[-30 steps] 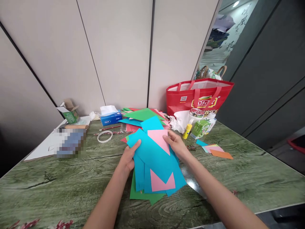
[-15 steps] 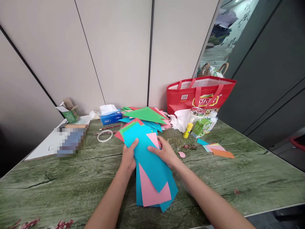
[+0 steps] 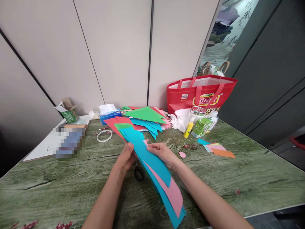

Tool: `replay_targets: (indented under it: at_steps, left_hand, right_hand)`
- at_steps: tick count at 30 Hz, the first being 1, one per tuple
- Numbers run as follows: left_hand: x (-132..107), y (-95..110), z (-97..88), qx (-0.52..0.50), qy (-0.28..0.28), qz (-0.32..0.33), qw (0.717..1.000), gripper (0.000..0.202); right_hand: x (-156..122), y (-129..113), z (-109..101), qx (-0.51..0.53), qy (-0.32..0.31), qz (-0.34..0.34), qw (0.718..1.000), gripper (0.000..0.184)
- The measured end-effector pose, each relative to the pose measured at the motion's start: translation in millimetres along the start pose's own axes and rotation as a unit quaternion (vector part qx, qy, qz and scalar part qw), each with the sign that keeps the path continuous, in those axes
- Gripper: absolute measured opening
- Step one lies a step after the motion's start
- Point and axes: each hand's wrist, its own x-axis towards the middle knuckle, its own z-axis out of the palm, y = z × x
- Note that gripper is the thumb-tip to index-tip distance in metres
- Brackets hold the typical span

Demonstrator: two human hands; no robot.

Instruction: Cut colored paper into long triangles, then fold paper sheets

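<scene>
Two edges of our coloured-paper sheaf (image 3: 159, 171), held above the tabletop (image 3: 83, 187), are gripped: our left hand (image 3: 126, 156) clamps the left one, our right hand (image 3: 164, 154) pinches the right. We see a black loop (image 3: 135, 175), perhaps a scissors handle, just left of the sheaf, a pink petal-shaped paper (image 3: 182, 155) to its right and a green sheet (image 3: 145, 114) beyond it.

1. Paper sheets (image 3: 152, 159) are slanting over the tabletop (image 3: 59, 178), before the paper pile (image 3: 145, 114).
2. The tissue box (image 3: 111, 115) is standing left of the pile.
3. The bag (image 3: 184, 103) is standing right, behind the glue stick (image 3: 188, 130).
</scene>
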Motion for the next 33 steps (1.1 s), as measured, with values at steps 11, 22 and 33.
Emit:
replay_targets:
  at_steps: [11,22,33]
  left_hand:
    - [-5,6,17.1,-0.086,0.139,-0.028,0.986,0.050]
    - [-2,28,-1.7,-0.117,0.145,0.056,0.981,0.067]
    - [-3,14,10.1,-0.068,0.101,-0.004,0.993,0.067]
  right_hand:
    - [-20,13,29,0.140,-0.093,0.077,0.983,0.034]
    - [-39,21,19,0.191,-0.165,0.080,0.964,0.037]
    - [-44,34,19,0.238,-0.161,0.102,0.953,0.047]
